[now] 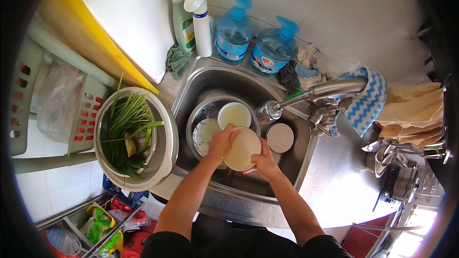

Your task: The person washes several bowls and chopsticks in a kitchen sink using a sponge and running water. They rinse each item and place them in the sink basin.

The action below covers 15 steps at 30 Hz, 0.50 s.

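Note:
Between my two hands, over the front of the stainless steel sink [304,157], a pale round bowl [244,148] is held. My left hand [221,144] grips its left rim, while my right hand [264,160] clasps its right side, thumb on the rim. Behind it, a metal basin [192,114] stands in the sink with a white bowl [234,114] of yellowish liquid and a patterned dish [205,137] inside. A round, pale, flat-looking piece [280,138] lies on the sink floor at right. The metal faucet's spray head [269,111] hangs above the sink.
Left of the sink, a large bowl [171,143] holds green stalks [131,114] and a yellowish piece [129,145]. Two blue pump bottles [233,36] and two spray bottles [203,32] line the back. Cloths [365,100] hang by the faucet; utensils [383,156] stand at right.

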Available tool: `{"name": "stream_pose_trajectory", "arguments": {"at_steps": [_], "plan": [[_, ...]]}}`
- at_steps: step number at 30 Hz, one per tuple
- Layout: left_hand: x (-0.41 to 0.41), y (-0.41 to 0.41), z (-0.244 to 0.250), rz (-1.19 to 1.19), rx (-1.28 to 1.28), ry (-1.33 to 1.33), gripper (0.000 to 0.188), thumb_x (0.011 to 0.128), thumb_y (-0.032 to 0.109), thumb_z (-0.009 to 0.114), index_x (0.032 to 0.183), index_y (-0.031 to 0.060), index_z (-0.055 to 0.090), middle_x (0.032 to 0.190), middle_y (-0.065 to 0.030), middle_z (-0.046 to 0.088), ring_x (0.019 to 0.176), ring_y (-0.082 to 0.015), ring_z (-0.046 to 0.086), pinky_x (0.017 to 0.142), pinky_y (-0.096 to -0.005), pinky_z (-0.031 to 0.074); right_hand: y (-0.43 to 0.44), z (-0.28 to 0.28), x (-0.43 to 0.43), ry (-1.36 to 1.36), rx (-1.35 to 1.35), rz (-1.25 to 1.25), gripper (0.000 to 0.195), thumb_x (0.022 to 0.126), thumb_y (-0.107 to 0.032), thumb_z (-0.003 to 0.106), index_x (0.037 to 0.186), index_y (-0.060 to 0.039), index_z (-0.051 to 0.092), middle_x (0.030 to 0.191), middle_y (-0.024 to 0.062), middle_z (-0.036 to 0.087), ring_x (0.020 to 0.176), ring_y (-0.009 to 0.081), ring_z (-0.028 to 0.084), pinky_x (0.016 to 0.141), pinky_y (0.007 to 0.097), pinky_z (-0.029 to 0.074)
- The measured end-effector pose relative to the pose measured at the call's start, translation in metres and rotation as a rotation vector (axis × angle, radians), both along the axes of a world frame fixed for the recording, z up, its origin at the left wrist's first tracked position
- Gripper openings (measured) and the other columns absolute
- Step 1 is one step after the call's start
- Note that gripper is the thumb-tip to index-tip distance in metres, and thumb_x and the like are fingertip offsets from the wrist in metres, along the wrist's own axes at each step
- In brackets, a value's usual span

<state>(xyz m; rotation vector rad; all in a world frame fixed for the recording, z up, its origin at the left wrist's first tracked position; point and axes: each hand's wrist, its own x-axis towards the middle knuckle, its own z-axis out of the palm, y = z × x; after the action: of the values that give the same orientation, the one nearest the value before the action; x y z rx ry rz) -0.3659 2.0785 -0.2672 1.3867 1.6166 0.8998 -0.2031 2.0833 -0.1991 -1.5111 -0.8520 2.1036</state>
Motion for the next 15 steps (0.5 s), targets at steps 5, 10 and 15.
{"name": "stream_pose_trajectory", "arguments": {"at_steps": [5,10,15], "plan": [[0.019,-0.031,-0.034,0.308,0.217,-0.19,0.016,0.085,0.008,0.05,0.099,0.0036,0.048,0.081,-0.0209,0.061,0.077,-0.0392,0.06,0.067,-0.0413,0.047,-0.008,0.009,-0.005,-0.015,0.005,-0.077,0.066,0.071,0.001,0.046,0.132,-0.0094,0.025,0.121,0.0147,0.042,0.099,0.034,0.053,0.059,0.0466,0.057],[0.004,-0.01,0.035,0.007,0.102,0.036,0.01,0.085,0.009,0.05,0.093,0.0037,0.05,0.08,-0.0265,0.058,0.081,-0.0444,0.056,0.066,-0.0455,0.046,-0.021,0.017,0.005,0.015,-0.082,-0.08,0.059,0.073,-0.005,0.05,0.128,-0.0091,0.028,0.116,0.0133,0.043,0.093,0.0316,0.055,0.059,0.0421,0.056],[-0.002,-0.006,0.064,-0.067,-0.117,0.219,0.015,0.087,0.014,0.049,0.094,0.0036,0.057,0.079,-0.0254,0.06,0.08,-0.0422,0.058,0.068,-0.0449,0.046,-0.021,0.038,0.005,0.034,-0.165,-0.081,0.06,0.072,-0.005,0.048,0.129,-0.0114,0.031,0.115,0.0136,0.045,0.097,0.0332,0.054,0.066,0.0457,0.053]]}}
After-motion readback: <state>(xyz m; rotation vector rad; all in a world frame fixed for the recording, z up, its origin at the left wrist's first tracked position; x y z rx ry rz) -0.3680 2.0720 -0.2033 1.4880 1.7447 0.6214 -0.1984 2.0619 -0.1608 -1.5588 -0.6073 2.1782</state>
